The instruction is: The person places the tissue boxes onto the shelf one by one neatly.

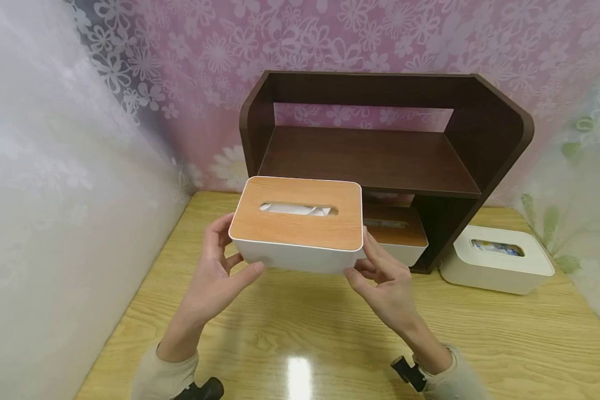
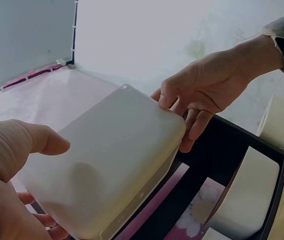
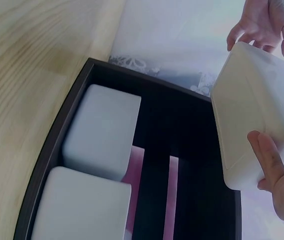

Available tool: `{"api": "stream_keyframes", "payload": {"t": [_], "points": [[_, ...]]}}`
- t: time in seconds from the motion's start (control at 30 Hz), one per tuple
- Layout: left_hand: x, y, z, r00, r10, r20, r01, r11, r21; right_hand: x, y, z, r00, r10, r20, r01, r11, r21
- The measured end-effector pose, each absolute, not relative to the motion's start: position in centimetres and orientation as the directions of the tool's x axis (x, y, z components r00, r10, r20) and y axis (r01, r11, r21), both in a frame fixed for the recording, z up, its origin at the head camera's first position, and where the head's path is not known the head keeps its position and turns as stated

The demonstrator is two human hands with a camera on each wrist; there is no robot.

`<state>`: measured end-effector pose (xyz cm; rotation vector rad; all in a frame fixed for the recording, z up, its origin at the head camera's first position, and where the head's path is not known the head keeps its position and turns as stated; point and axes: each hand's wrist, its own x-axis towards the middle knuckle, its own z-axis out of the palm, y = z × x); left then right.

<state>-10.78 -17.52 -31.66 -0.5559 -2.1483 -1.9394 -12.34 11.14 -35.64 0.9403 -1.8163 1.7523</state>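
A white tissue box (image 1: 292, 256) with a wood-look lid is held up in front of the dark brown shelf, white tissue showing in its slot. My left hand (image 1: 215, 278) grips its left end, thumb towards the front face. At the opposite end, my right hand (image 1: 387, 280) holds the right corner between thumb and fingers. The left wrist view shows the box's white side (image 2: 107, 145) between both hands. Behind it, a second wood-lidded tissue box (image 1: 402, 253) stands in the shelf's lower compartment, partly hidden. Two white boxes (image 3: 102, 130) appear inside the shelf in the right wrist view.
The two-tier shelf (image 1: 370, 155) stands on a wooden table (image 1: 300, 322) against a pink flowered wall covering. Right of it sits an all-white tissue box (image 1: 500, 269) with a blue patterned pack in its slot. A pale wall covering (image 1: 55, 222) borders the left.
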Motion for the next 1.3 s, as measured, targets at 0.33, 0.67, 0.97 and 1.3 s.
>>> {"api": "stream_keyframes", "payload": {"t": [0.33, 0.67, 0.97, 1.3], "points": [[-11.9, -16.3, -30.2, -0.864, 0.162, 0.476, 0.493, 0.082, 0.866, -13.3, 12.2, -34.3, -0.663, -0.115, 0.740, -0.744, -0.017, -0.668], [-13.1, -15.6, -28.8, -0.841, 0.142, 0.521, 0.532, 0.051, 0.845, -14.4, 12.6, -33.0, -0.679, -0.108, 0.726, -0.720, -0.094, -0.688], [-13.6, -15.5, -28.1, -0.803, 0.151, 0.577, 0.588, 0.040, 0.808, -15.0, 12.9, -31.9, -0.679, -0.101, 0.727, -0.725, -0.065, -0.686], [-16.1, -15.1, -27.4, -0.810, 0.136, 0.571, 0.580, 0.044, 0.813, -16.3, 13.2, -30.8, -0.721, -0.142, 0.678, -0.684, -0.009, -0.729]]}}
